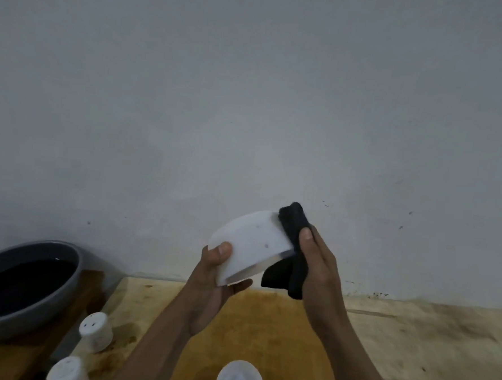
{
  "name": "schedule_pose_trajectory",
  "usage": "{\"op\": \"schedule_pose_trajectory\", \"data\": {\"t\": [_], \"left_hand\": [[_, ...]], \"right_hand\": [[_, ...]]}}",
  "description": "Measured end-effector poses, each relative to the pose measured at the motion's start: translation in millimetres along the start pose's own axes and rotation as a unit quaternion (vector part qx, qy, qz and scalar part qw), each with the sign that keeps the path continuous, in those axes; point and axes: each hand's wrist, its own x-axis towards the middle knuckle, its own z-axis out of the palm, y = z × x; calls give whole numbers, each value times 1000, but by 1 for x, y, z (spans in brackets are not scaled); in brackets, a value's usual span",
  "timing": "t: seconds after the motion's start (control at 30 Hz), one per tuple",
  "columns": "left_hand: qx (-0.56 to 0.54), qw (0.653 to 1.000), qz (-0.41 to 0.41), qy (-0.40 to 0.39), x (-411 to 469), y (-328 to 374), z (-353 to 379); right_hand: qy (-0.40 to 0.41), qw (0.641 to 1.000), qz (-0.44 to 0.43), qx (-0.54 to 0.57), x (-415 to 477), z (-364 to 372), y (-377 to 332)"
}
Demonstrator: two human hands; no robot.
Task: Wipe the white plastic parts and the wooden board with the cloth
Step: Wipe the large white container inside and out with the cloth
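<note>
**Curved white part held up, cloth at its right edge**

Both hands are raised in front of a pale grey wall (249,101), just below the middle of the view. The left hand (213,278) grips a curved white plastic part (252,242) by its lower left corner. Its thumb lies flat on the near face and its fingers (239,286) are curled under the bottom edge. The part tilts, with its high end toward 1 o'clock and its low end toward 7 o'clock. A few small dark specks show on its face.

The right hand (318,264) holds a black cloth (293,230) against the part's right edge, at 3 o'clock of the part. The thumb pins the cloth from the near side. The other fingers are behind the cloth, and how they lie cannot be told. One bunched end of the cloth sticks up past the part's top corner, and the rest hangs down below the hand.

The wooden board (265,323) lies under the hands at 6 o'clock. It is yellow-brown in the middle and paler and stained toward 4 o'clock.

A white plastic piece (238,378) stands on the board at the bottom edge of the view. Two small white caps (95,331) (68,371) sit at 7 o'clock, the farther one showing two holes in its top.

At 8 o'clock a grey basin (61,290) of dark liquid rests on a darker wooden surface (87,294).
</note>
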Motion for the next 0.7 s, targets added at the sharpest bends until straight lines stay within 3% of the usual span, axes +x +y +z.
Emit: {"op": "schedule_pose_trajectory", "data": {"t": [0.1,0.27,0.33,0.4,0.5,0.7], "left_hand": [[37,998,48,23,8,8,-6],[33,999,40,1,10,7,-12],[43,998,56,4,9,10,-13],[28,998,47,-8,7,17,-14],[35,998,46,-34,10,23,-15],[91,993,77,-24,15,40,-17]], "right_hand": [[3,998,-37,-55,-2,6,7],[-9,958,-197,-208,-12,22,24],[-12,975,-168,-145,-9,25,22],[-5,997,-68,-22,0,24,12],[22,997,47,56,14,20,3],[42,993,-87,-74,3,31,15]]}}
